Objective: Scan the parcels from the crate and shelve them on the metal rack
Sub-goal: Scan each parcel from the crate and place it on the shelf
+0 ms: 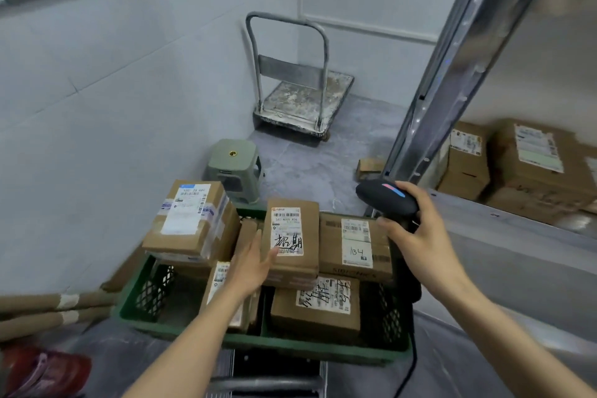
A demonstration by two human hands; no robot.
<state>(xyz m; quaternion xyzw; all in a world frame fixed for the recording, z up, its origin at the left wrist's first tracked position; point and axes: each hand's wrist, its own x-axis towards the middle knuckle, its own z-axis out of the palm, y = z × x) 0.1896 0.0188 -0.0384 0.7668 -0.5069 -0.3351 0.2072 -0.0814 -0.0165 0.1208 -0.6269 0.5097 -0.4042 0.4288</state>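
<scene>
Nearest to me, the green crate [290,347] is sitting low in front of my body, with a dark cable [411,368] trailing down past its right corner. Off to the left, a red bundle [45,368] and some brown cardboard rolls [48,310] are lying on the floor.

I am reaching my left hand [255,268] into the crate with the fingers straight and open, the palm lying against the left edge of the handwritten parcel [290,242] and the thumb resting at the rim of its label. That parcel is lying on top of the pile in the middle of the crate. Just beside it on the right, the parcel marked 134 [355,244] is lying touching it, and a lower parcel [316,308] is sitting beneath both, near the front wall. A taped parcel [190,220] is perching tilted on the crate's far left corner.

My right hand [420,236] is gripping the black scanner [387,197] by its handle, fingers curled round it, holding it above the crate's right side with its nose pointing left.

Behind the crate a grey-green stool [234,168] is standing against the wall. To my right, the metal rack [452,74] is rising with its shelf carrying two brown boxes [533,165]. Farthest off, a worn platform trolley [300,100] is standing in the corner.
</scene>
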